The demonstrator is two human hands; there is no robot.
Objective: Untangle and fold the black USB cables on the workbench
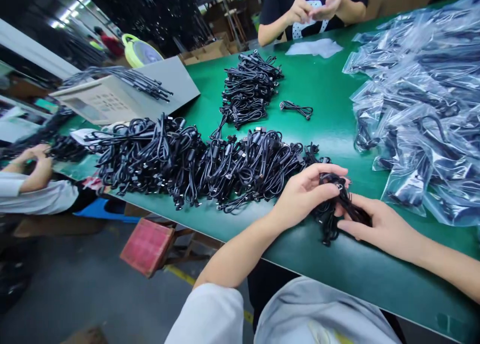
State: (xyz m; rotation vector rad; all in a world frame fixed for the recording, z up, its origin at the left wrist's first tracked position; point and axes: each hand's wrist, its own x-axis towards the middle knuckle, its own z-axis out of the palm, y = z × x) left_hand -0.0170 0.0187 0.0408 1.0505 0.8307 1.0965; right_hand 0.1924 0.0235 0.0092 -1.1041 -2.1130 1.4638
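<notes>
My left hand (305,191) is closed on a coiled black cable (332,180), thumb on top and fingers curled behind it. My right hand (378,226) grips the black cable bundle (356,213) from the other side, thumb below and fingers above. Part of the bundle is hidden by my fingers. Under and between my hands more black cables (327,229) lie on the green table (352,279). To the left of my left hand a long heap of coiled black cables (247,166) runs along the table.
Clear plastic bags (420,119) with cables are piled at right. Behind the heap lie a stack of cables (249,86) and a single cable (296,109). A beige machine (127,94) stands at left. Co-workers' hands (315,10) show across the table and at far left.
</notes>
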